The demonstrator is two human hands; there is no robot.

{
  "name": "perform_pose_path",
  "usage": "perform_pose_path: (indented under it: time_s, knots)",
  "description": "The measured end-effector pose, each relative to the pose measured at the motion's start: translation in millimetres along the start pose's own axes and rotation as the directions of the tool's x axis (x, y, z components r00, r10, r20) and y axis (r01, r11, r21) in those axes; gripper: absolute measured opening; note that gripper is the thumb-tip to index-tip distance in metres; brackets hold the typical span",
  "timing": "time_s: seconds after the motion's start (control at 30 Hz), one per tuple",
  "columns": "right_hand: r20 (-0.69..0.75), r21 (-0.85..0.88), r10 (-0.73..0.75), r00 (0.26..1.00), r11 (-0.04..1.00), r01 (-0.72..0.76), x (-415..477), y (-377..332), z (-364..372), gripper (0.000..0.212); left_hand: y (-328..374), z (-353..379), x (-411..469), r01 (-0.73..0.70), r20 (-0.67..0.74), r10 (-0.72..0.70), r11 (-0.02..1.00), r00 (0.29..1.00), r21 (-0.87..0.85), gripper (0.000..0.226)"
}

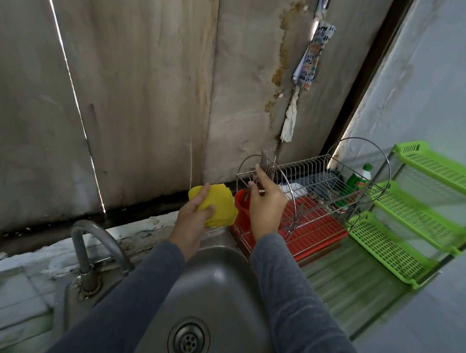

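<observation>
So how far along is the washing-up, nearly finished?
Close to the end, it seems. Done: the sink holds no dishes, and cutlery stands in the red cup on the dish rack. In hand: the right hand pinches a metal utensil at that cup, while the left hand grips a yellow sponge. Left: probably releasing the utensil and putting the sponge down.

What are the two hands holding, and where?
The left hand grips a yellow sponge by its near end. The right hand pinches a metal utensil low on its shaft, above the red cutlery cup.
</observation>
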State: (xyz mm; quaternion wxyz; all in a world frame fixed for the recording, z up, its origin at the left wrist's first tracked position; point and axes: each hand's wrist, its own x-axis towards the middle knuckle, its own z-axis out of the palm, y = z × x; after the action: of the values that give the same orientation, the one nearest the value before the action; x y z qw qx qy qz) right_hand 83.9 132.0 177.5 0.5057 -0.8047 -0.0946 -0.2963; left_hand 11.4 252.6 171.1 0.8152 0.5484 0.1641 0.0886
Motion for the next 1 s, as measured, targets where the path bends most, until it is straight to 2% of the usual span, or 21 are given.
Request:
perform_pose_path:
  time_s: [0.27,0.53,0.7,0.9,1.0]
  knots:
    - [0.206,-0.118,0.133,0.969,0.987,-0.110,-19,9,-4,0.040,-19,-1,-2,0.002,-0.026,-0.001,0.999,1.000,0.049,0.058]
    - [0.260,-0.163,0.177,0.949,0.977,-0.137,-35,2,-24,0.036,-36,-9,-19,-0.022,-0.025,0.023,0.997,0.999,0.071,0.058]
    - [0.297,-0.180,0.050,0.954,0.984,0.005,-49,4,-38,0.020,-48,-18,-37,-0.040,-0.016,0.042,0.994,0.999,0.098,0.059]
    - [0.406,-0.148,-0.133,0.904,0.967,0.209,-80,18,-43,0.025,-63,-30,-79,-0.054,-0.022,0.059,0.983,0.998,0.175,0.058]
    - [0.462,-0.121,-0.160,0.872,0.963,0.241,-104,24,-44,0.036,-75,-40,-102,-0.052,-0.058,0.065,0.979,0.996,0.195,0.058]
